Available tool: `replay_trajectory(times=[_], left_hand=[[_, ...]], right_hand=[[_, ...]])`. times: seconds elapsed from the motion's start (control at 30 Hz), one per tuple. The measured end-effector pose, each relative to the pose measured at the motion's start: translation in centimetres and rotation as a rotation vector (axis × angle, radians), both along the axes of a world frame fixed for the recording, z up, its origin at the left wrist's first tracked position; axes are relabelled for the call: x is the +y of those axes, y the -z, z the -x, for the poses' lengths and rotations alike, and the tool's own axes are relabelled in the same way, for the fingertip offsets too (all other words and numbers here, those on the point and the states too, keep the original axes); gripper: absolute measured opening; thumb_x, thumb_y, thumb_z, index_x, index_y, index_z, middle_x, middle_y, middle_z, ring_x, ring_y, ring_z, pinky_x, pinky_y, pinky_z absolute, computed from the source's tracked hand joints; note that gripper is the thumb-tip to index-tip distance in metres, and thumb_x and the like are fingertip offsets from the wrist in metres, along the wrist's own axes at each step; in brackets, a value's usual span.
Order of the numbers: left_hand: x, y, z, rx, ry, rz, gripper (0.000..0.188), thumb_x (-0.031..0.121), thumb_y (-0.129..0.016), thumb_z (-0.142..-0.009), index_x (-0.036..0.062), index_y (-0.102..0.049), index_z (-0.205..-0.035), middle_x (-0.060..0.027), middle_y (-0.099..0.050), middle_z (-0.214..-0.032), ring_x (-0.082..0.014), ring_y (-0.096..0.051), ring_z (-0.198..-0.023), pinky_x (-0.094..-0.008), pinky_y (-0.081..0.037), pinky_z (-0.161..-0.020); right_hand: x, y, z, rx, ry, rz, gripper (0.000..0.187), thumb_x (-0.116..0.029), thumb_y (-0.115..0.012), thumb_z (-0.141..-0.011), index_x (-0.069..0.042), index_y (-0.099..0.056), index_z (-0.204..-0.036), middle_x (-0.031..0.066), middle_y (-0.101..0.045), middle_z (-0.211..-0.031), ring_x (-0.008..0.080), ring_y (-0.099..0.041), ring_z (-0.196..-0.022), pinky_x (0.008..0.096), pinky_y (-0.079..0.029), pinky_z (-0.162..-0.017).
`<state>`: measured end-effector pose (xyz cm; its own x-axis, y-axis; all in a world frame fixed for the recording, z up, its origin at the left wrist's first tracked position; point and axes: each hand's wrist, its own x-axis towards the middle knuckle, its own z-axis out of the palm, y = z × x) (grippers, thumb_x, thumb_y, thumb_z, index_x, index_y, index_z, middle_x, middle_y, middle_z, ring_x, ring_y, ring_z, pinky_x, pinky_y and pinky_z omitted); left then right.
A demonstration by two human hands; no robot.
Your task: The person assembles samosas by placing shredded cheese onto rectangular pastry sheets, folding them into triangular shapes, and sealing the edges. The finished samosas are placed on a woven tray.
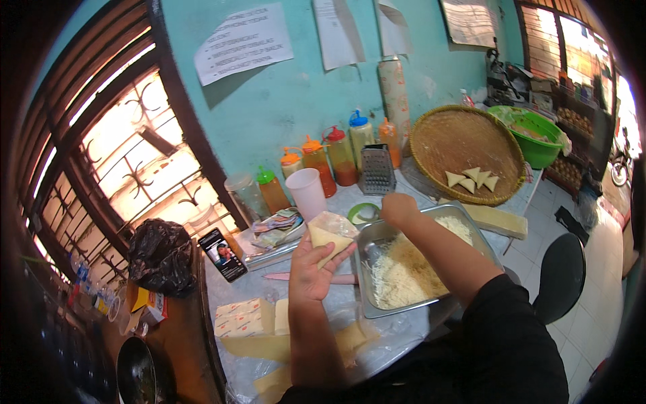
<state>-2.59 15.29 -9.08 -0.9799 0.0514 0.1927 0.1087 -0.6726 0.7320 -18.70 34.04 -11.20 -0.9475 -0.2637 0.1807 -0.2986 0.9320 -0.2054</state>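
In my left hand (313,271) is a pale dough wrapper (326,244) folded into a triangle, its point toward my palm. Something whitish and translucent shows at its top edge; I cannot tell what. My right hand (400,210) is curled closed beside a small green bowl (363,213), above the far edge of a metal tray (367,296). Its fingertips are turned away, so anything in them is hidden. Shredded white filling (397,286) with a brownish powdery patch lies in the tray. Several folded triangular pastries (473,179) rest in a round woven tray (464,138).
A box grater (377,170), sauce bottles (342,161) and a pale cup (307,194) line the wall. Near my left arm are a phone (222,254), a pink knife (276,276), wrapped blocks (245,318) and dough sheets (256,347). A stack of wrappers (496,221) lies right of the tray.
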Motion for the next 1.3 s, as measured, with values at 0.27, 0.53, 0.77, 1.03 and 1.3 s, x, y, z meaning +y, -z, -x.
replay_trajectory(times=[0.27,0.53,0.77,1.03,1.3], left_hand=[[1.9,-0.8,-0.8,0.083,0.233,-0.03,0.061,-0.009,-0.051,-0.077,-0.0013,-0.033,-0.135,-0.0197,-0.048,-0.128,-0.0359,-0.049,-0.12,-0.0525,-0.042,-0.099],[8.3,0.2,-2.1,0.111,0.492,0.122,0.061,-0.005,-0.058,-0.08,0.0016,-0.036,-0.137,-0.0087,-0.05,-0.127,-0.0174,-0.051,-0.115,-0.0302,-0.041,-0.098],[12.4,1.3,-3.0,0.148,0.54,0.144,0.06,-0.007,-0.054,-0.08,0.0034,-0.039,-0.136,-0.0086,-0.047,-0.131,-0.0175,-0.046,-0.121,-0.0315,-0.038,-0.102],[14.4,2.8,-3.8,-0.005,0.523,-0.039,0.053,-0.004,-0.044,-0.078,0.0017,-0.043,-0.13,-0.015,-0.045,-0.136,-0.0223,-0.046,-0.123,-0.032,-0.036,-0.103],[14.3,3.6,-3.3,-0.125,0.617,-0.361,0.053,0.031,-0.034,-0.088,-0.0007,-0.043,-0.129,-0.0179,-0.05,-0.129,-0.027,-0.049,-0.118,-0.0369,-0.036,-0.101]], right_hand=[[2.4,-2.0,-6.8,-0.351,-0.287,1.063,0.04,-0.039,-0.05,-0.087,-0.005,-0.067,-0.099,0.0103,-0.065,-0.104,0.0222,-0.058,-0.098,0.0361,-0.04,-0.089],[5.5,-1.2,-18.2,-0.199,-0.41,1.818,0.044,-0.027,-0.053,-0.084,0.004,-0.053,-0.116,0.0117,-0.06,-0.111,0.0238,-0.054,-0.107,0.0327,-0.036,-0.095],[8.4,-0.2,-20.7,0.422,-0.213,1.314,0.024,-0.009,-0.057,-0.077,0.003,-0.059,-0.097,0.0116,-0.059,-0.095,0.0221,-0.055,-0.086,0.0302,-0.04,-0.08],[9.8,1.3,-20.5,0.946,-0.336,0.53,0.015,-0.007,-0.067,-0.068,-0.004,-0.062,-0.082,0.0089,-0.054,-0.078,0.027,-0.051,-0.072,0.0367,-0.039,-0.066],[9.0,1.2,-21.7,0.885,-0.454,0.332,0.032,-0.023,-0.064,-0.061,-0.007,-0.066,-0.088,0.0094,-0.057,-0.087,0.027,-0.052,-0.086,0.0422,-0.037,-0.084]])
